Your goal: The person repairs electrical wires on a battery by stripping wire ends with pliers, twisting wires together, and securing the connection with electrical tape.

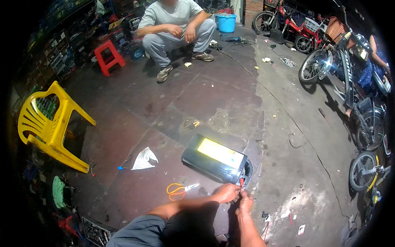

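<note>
A black battery case [205,165] with a yellow label on top lies on the floor in front of me, slanting down to the right. From its near right end sticks out a short red lead [242,181]; its exact kind is too small to make out. My left hand [227,193] pinches at the lower end of this lead. Close beside it, my right hand [246,200] has its fingers closed at the same spot, almost touching the left. Orange-handled scissors [177,190] lie on the floor left of my hands, blades pointing toward the case.
A yellow plastic chair [57,123] stands at left, with a red stool [108,57] behind. Another person [175,33] squats ahead. Bicycles [349,74] line the right side. A long cable [288,113] crosses the floor. White crumpled paper [145,159] lies left of the case.
</note>
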A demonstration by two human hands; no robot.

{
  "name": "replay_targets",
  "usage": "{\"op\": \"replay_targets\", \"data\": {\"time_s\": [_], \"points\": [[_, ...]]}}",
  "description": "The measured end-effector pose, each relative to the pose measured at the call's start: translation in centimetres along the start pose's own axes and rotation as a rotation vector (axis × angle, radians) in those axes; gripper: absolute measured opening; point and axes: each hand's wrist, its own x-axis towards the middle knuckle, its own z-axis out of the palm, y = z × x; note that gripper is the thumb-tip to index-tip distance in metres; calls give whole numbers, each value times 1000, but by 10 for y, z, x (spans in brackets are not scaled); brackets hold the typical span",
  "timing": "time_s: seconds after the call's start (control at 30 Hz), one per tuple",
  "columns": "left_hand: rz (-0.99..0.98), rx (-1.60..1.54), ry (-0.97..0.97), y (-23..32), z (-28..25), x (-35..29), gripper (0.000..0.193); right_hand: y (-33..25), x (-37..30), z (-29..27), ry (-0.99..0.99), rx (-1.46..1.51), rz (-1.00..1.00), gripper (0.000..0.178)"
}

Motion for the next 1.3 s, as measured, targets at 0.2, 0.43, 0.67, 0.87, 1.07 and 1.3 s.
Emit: {"op": "replay_targets", "data": {"time_s": [0.2, 0.43, 0.67, 0.87, 1.07, 1.3], "points": [[127, 71, 7, -6, -1, 0, 32, 2, 4, -4, -43, -132, -19, 14], [256, 76, -4, -4, -9, -5, 31, 3, 3, 3, -62, -14, -24, 15], [274, 292, 71, -15, 8, -21, 32, 6, 6, -11, -78, -7, 51, 11], [121, -182, 270, -27, 29, -22, 32, -1, -5, -9, -55, -192, -24, 17], [243, -385, 204, -59, 9, 5, 32, -3, 21, -6, -257, -69, 285, 21], [155, -358, 316, -47, 14, 10, 30, -27, 21, -13, -257, -58, 250, 18]]}}
